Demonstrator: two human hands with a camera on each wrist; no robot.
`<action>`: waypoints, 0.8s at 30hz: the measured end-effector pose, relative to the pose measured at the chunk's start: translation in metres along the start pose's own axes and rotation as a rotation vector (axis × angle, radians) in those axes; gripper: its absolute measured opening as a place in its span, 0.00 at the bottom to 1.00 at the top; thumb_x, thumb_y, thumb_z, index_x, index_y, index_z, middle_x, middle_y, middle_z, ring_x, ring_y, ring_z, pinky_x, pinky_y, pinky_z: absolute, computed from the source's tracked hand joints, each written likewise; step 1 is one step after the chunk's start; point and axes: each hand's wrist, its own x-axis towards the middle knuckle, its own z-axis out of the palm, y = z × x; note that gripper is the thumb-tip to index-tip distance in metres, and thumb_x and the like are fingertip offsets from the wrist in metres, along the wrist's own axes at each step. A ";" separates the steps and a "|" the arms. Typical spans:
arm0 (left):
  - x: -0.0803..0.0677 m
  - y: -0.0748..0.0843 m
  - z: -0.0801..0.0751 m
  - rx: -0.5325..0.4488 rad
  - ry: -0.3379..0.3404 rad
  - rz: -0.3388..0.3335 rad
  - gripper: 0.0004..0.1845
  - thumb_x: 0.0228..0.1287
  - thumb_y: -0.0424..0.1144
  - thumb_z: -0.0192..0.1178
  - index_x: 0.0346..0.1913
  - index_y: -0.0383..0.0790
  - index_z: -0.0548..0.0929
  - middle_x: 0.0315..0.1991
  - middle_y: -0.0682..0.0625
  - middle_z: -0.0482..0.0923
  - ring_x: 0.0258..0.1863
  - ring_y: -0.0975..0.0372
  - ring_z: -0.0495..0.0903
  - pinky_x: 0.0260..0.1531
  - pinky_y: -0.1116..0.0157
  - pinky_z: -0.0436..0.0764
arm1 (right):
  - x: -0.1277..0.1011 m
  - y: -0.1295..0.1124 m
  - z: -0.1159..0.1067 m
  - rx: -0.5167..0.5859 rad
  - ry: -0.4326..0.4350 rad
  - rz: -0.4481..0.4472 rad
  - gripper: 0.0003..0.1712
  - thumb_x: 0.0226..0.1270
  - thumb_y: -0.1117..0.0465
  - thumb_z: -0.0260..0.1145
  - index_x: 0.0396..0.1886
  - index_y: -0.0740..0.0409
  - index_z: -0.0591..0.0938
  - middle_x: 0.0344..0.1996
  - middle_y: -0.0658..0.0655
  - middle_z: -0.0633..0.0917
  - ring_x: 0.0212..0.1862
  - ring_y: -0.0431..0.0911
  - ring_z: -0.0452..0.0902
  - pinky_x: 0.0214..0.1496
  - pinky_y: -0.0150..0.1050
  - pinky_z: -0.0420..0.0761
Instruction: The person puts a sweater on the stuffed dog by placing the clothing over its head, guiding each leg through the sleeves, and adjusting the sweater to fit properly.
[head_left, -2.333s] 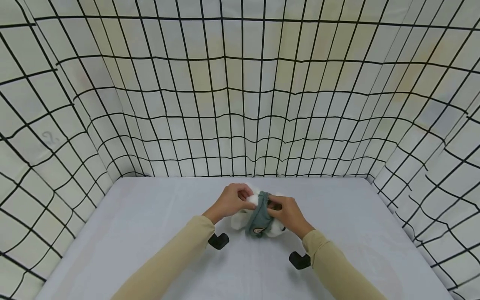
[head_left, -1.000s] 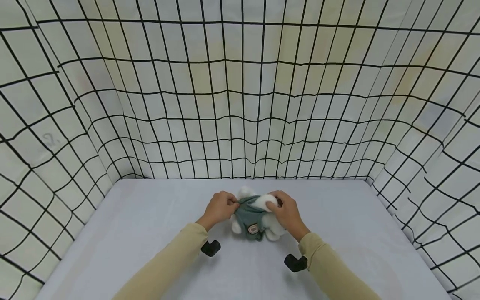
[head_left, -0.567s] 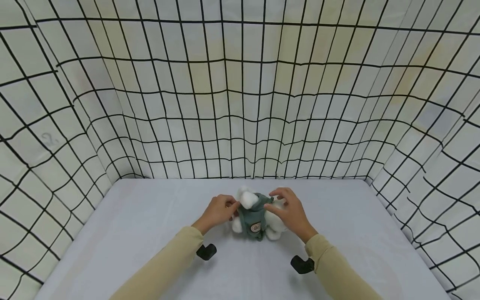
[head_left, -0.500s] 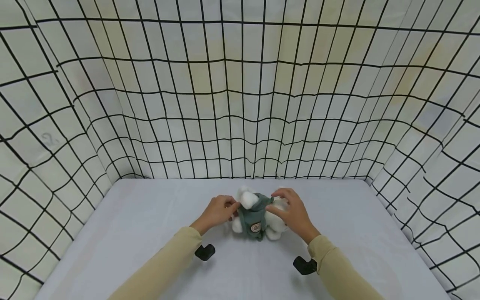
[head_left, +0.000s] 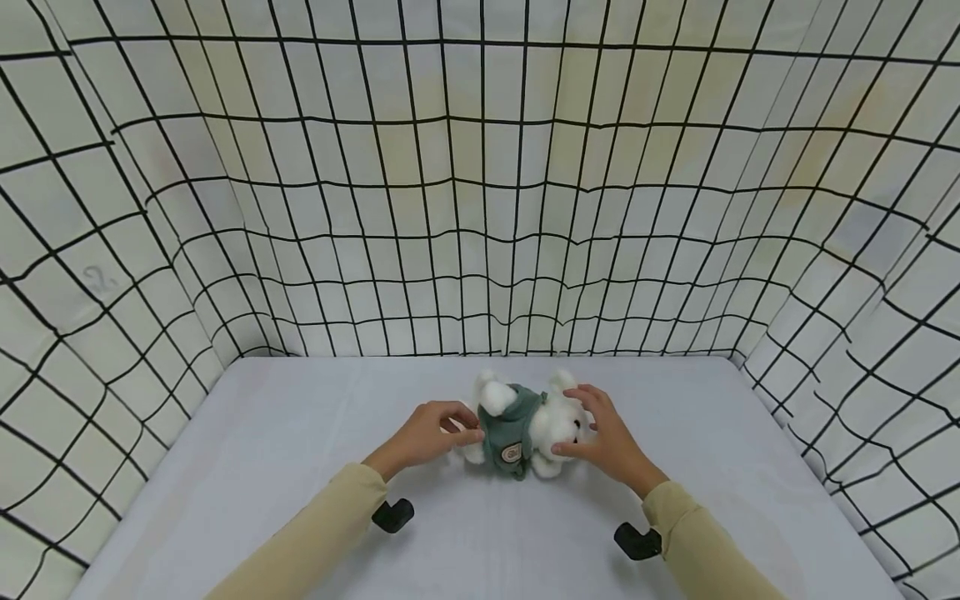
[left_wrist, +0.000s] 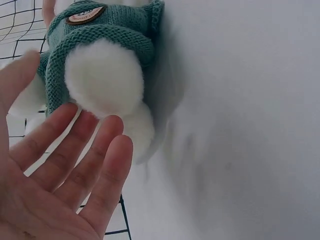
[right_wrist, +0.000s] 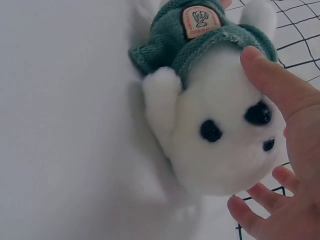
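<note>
plush toy (head_left: pixel 525 425) lies on its side on the pale surface (head_left: pixel 300 467), a white stuffed animal in a knitted green sweater (head_left: pixel 508 433) with a small round patch (head_left: pixel 512 453) on it. it sits between the two hands, toward the far middle of the surface and well short of the gridded wall (head_left: pixel 480 208) behind it.

the left hand (head_left: pixel 427 433) is at the toy's foot end, fingers (left_wrist: pixel 95 150) straight and slightly spread; in the left wrist view the fingertips lie just under the round white foot (left_wrist: pixel 105 75), touching or nearly touching, i cannot tell which. the right hand (head_left: pixel 611 442) is at the toy's head end, fingers (right_wrist: pixel 275 80) loose and apart, the thumb resting on the white head (right_wrist: pixel 225 140) above the black eyes while the others curve round below it without closing. neither hand grips anything.

what could go wrong, as i judge it: the toy is round, soft and only propped by light touches, so a nudge from either hand could roll it over onto its face or back. the sweater looks loose at the hem, and a fingertip catching the knit could drag it up or twist it round the body. a squeeze on the head alone would let the body swing and slip free.
</note>
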 end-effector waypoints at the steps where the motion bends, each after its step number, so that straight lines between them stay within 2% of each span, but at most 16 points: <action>1: -0.001 -0.001 0.000 0.002 -0.012 0.016 0.16 0.57 0.52 0.69 0.44 0.49 0.84 0.44 0.53 0.83 0.38 0.62 0.81 0.38 0.64 0.81 | -0.001 0.002 0.000 -0.002 -0.007 -0.005 0.51 0.46 0.48 0.80 0.70 0.49 0.65 0.73 0.60 0.57 0.72 0.58 0.57 0.63 0.56 0.73; 3: -0.002 -0.003 0.000 0.005 -0.035 0.043 0.20 0.52 0.50 0.73 0.46 0.49 0.83 0.46 0.53 0.83 0.41 0.62 0.80 0.42 0.62 0.79 | -0.002 0.006 0.001 -0.004 -0.021 -0.019 0.54 0.45 0.47 0.80 0.71 0.46 0.62 0.73 0.59 0.57 0.72 0.57 0.58 0.62 0.56 0.73; 7: -0.005 -0.008 0.005 0.012 -0.075 0.063 0.27 0.47 0.47 0.76 0.51 0.47 0.80 0.52 0.52 0.80 0.47 0.59 0.79 0.42 0.63 0.81 | -0.005 0.014 0.005 -0.012 -0.071 -0.031 0.59 0.42 0.49 0.82 0.73 0.42 0.59 0.74 0.61 0.56 0.74 0.59 0.55 0.66 0.60 0.67; 11: -0.007 -0.011 0.010 0.016 -0.085 0.069 0.26 0.48 0.43 0.76 0.51 0.45 0.79 0.52 0.50 0.79 0.50 0.56 0.78 0.38 0.68 0.82 | -0.007 0.018 0.010 -0.051 -0.086 -0.061 0.58 0.43 0.56 0.82 0.74 0.43 0.60 0.72 0.62 0.61 0.73 0.60 0.56 0.69 0.63 0.62; 15: -0.006 -0.012 0.011 0.006 -0.063 0.093 0.22 0.51 0.39 0.73 0.50 0.43 0.80 0.51 0.49 0.80 0.49 0.56 0.78 0.38 0.70 0.82 | -0.007 0.018 0.011 -0.087 -0.034 -0.130 0.54 0.45 0.62 0.80 0.73 0.48 0.63 0.69 0.61 0.68 0.71 0.59 0.62 0.68 0.60 0.66; 20: -0.003 -0.009 0.005 -0.003 -0.019 0.111 0.20 0.56 0.36 0.70 0.52 0.44 0.80 0.52 0.49 0.80 0.48 0.57 0.79 0.40 0.71 0.83 | -0.004 0.014 0.010 -0.110 0.005 -0.086 0.49 0.52 0.57 0.77 0.72 0.44 0.63 0.66 0.58 0.72 0.64 0.53 0.70 0.57 0.50 0.76; 24: -0.001 -0.003 -0.004 -0.031 0.026 0.103 0.19 0.59 0.39 0.68 0.53 0.46 0.81 0.51 0.50 0.81 0.47 0.60 0.80 0.42 0.69 0.82 | 0.001 0.007 0.005 -0.080 0.060 -0.040 0.46 0.55 0.51 0.75 0.72 0.42 0.63 0.59 0.57 0.78 0.53 0.49 0.74 0.46 0.41 0.76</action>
